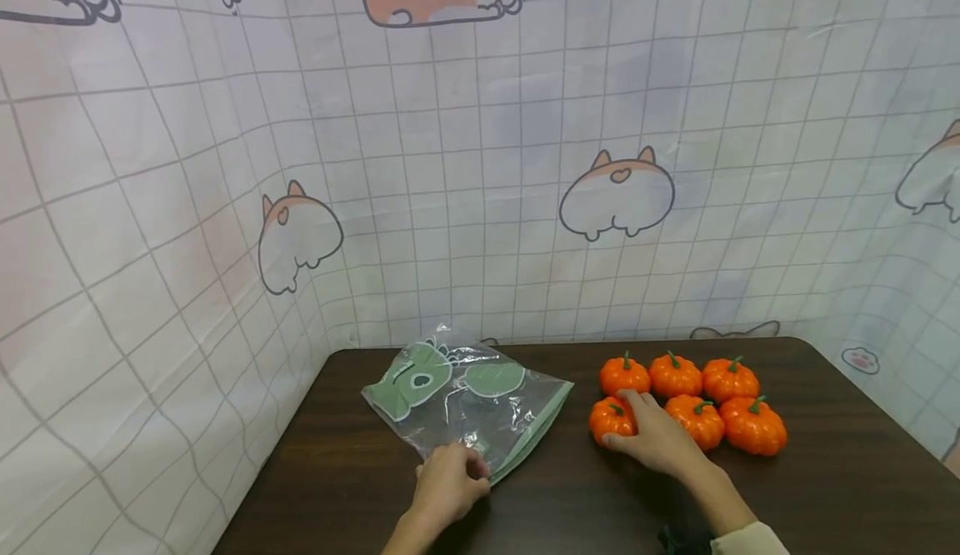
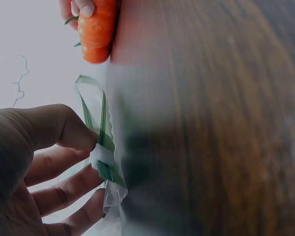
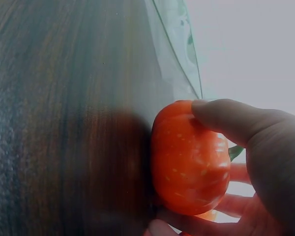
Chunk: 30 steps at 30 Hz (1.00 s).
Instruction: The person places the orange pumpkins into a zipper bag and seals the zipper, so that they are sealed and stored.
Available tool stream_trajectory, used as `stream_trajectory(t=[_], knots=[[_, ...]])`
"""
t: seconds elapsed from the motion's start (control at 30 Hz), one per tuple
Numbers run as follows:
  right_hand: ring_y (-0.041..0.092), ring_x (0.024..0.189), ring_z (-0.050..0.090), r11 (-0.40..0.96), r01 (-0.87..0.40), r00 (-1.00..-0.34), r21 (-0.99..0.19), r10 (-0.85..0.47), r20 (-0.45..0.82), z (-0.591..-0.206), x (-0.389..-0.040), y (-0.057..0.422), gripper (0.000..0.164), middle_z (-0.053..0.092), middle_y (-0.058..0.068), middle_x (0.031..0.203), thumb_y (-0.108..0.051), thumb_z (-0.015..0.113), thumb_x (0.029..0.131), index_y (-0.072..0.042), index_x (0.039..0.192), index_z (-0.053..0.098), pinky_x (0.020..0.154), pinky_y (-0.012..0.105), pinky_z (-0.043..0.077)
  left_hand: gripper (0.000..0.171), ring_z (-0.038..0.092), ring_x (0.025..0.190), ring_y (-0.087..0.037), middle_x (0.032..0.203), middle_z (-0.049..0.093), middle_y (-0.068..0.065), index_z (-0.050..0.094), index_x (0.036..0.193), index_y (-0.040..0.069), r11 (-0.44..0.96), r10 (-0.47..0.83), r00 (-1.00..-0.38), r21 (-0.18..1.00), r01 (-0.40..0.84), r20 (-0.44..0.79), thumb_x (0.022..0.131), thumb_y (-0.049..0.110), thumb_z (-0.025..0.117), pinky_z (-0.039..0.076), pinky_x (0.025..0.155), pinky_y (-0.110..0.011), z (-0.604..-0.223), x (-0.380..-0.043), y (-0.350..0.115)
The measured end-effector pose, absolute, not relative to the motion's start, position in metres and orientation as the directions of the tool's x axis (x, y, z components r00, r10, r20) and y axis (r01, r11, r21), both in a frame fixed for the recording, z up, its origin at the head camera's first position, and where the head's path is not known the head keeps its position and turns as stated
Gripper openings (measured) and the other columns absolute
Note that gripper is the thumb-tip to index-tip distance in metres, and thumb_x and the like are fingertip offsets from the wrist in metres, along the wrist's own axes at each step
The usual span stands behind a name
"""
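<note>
A clear plastic bag (image 1: 480, 401) with green printed shapes and a green edge strip lies on the table's left half. My left hand (image 1: 448, 482) pinches the near corner of that strip; in the left wrist view the thumb and fingers are around the bag's edge (image 2: 106, 169), which gapes in a narrow loop. My right hand (image 1: 660, 438) grips a small orange toy pumpkin (image 1: 609, 422) with a green stem, the front-left one of a group. In the right wrist view the thumb is on one side of this pumpkin (image 3: 189, 160) and the fingers curl round the other.
Several more orange pumpkins stand close by in two rows, among them one behind the gripped pumpkin (image 1: 624, 374) and one at the front right (image 1: 753, 427). The dark wooden table (image 1: 337, 447) ends at a white gridded curtain (image 1: 465, 205) printed with cartoon dogs.
</note>
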State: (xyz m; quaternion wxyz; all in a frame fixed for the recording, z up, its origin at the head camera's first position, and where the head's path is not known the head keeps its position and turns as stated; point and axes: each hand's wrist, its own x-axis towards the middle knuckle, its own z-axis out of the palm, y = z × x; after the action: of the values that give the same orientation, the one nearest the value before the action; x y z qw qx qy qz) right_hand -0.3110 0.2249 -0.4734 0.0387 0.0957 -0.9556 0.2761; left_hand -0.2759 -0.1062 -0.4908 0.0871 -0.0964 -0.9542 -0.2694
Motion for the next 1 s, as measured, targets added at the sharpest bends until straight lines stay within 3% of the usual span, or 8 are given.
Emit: stream_trajectory(t=[0.4, 0.77, 1.0], knots=[[0.044, 0.117, 0.062, 0.813, -0.228, -0.974, -0.535, -0.19, 0.126, -0.474, -0.313, 0.227, 0.082, 0.054, 0.024, 0.137, -0.047, 0.082, 0.082, -0.002, 0.142, 0.048, 0.094, 0.064, 0.05, 0.028, 0.049, 0.064, -0.004, 0.06, 0.053, 0.015, 0.059, 0.063, 0.025, 0.817, 0.137, -0.942, 0.502, 0.283, 0.307, 0.061, 0.003, 0.076, 0.032, 0.063, -0.036, -0.493, -0.274, -0.109], [0.043, 0.118, 0.061, 0.79, -0.253, -0.967, -0.559, -0.212, 0.138, -0.471, -0.313, 0.229, 0.082, 0.054, 0.025, 0.136, -0.044, 0.083, 0.081, 0.0, 0.141, 0.049, 0.097, 0.063, 0.049, 0.031, 0.051, 0.064, -0.002, 0.069, 0.062, 0.01, 0.062, 0.07, 0.022, 0.75, 0.091, -0.914, 0.577, 0.325, 0.397, 0.069, -0.008, 0.07, 0.042, 0.061, -0.029, -0.491, -0.279, -0.113], [0.044, 0.121, 0.059, 0.767, -0.273, -0.962, -0.581, -0.214, 0.17, -0.463, -0.313, 0.232, 0.084, 0.052, 0.027, 0.14, -0.045, 0.082, 0.082, 0.001, 0.143, 0.047, 0.099, 0.064, 0.047, 0.029, 0.054, 0.065, -0.001, 0.072, 0.063, 0.01, 0.06, 0.077, 0.022, 0.726, 0.013, -0.911, 0.623, 0.291, 0.411, 0.076, -0.002, 0.077, 0.043, 0.061, -0.026, -0.488, -0.283, -0.113]])
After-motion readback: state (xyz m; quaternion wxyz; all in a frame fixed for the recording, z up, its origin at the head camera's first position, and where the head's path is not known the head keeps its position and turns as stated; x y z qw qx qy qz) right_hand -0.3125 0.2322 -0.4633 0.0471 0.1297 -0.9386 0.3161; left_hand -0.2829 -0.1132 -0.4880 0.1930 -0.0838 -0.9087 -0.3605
